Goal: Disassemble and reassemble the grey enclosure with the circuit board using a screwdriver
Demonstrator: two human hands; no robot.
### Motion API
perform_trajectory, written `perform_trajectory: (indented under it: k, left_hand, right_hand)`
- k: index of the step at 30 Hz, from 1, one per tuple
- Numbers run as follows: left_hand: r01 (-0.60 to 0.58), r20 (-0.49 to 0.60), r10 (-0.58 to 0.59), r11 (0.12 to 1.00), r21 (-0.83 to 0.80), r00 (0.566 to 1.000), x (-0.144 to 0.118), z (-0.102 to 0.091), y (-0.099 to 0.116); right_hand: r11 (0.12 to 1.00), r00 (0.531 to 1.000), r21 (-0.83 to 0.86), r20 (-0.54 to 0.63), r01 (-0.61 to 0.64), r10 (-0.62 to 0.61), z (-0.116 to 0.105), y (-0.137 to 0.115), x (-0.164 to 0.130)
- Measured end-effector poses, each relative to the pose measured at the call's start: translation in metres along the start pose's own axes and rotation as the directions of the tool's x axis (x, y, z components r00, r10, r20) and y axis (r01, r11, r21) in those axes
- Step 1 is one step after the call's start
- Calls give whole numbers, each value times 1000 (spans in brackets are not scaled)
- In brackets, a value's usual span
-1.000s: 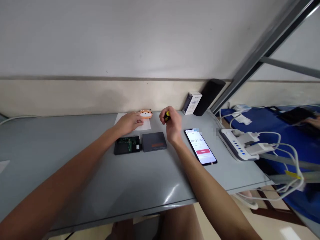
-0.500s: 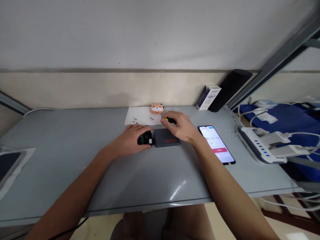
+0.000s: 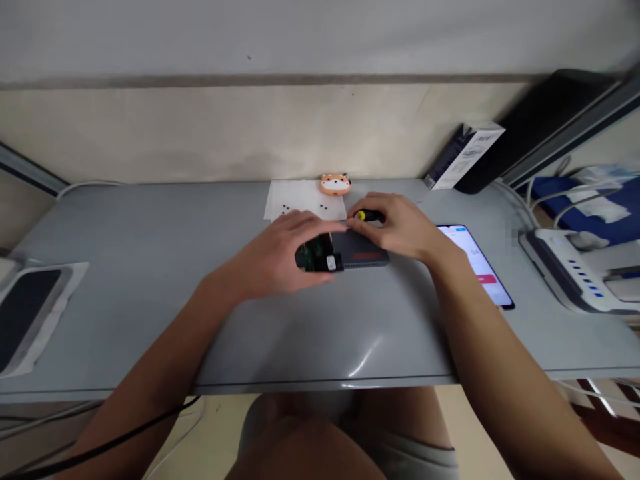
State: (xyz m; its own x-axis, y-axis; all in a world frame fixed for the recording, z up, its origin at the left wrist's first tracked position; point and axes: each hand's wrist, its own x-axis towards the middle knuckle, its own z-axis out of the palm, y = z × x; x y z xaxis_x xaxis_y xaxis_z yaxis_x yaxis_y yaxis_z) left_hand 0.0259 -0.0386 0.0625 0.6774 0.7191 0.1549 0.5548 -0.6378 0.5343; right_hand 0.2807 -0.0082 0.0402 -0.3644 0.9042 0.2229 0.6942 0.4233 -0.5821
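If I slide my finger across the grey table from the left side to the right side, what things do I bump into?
Dark tablet on white wrapping → left hand on the open circuit board → right hand holding the yellow-and-black screwdriver → phone → white power strip.

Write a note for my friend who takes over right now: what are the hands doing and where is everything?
Left hand: grips the open box with the green circuit board.
Right hand: holds the small screwdriver, yellow and black, above the grey cover.
Things: board and cover lie touching on the grey table. Tiny dark screws sit on the white paper behind, beside an orange animal figure. A phone lies to the right, screen lit.
Done: cover is off, screws are out.
Left: board, cover and screws are not yet together.
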Motion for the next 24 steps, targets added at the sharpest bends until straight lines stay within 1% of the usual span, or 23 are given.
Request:
perform_trajectory:
  k: [1,3,5,6,9,11,15,17,19,22,24]
  left_hand:
    - [-19,85,20,1000,-18,996,-2,-2,4]
    - [-39,215,48,998,-46,975,-8,1,9]
    - [-71,281,80,997,-40,956,-12,10,11]
    - [-100,285,101,995,-19,953,-14,16,10]
    - [-218,249,181,967,131,951,-15,35,7]
    - [-265,217,222,944,196,951,-15,43,5]
    - [-303,192,262,925,228,946,-14,46,4]
    - [-290,199,249,934,211,948,-14,45,3]
    - [-254,174,224,953,168,959,-13,41,3]
    - [-183,74,178,981,63,981,-11,29,-1]
    - [-132,-25,133,990,51,991,-9,17,-8]
  right_hand:
    - [1000,1000,-7,11,2,-2,0,1,0]
    - [999,999,-35,39,6,-4,0,2,-1]
    - [998,997,-70,75,6,-1,0,3,-2]
    - [997,996,-83,88,6,2,-1,3,-2]
    - [996,993,-93,114,0,11,0,4,-2]
    - [996,991,-89,130,-3,14,2,5,-1]
    - [997,991,-73,132,18,-8,7,9,0]
    - [997,994,-71,105,31,-23,10,11,1]
    - [997,996,-67,82,44,-39,12,14,2]
    - [997,996,-57,65,60,-56,14,15,3]
    - [997,997,-57,55,53,-50,14,14,4]
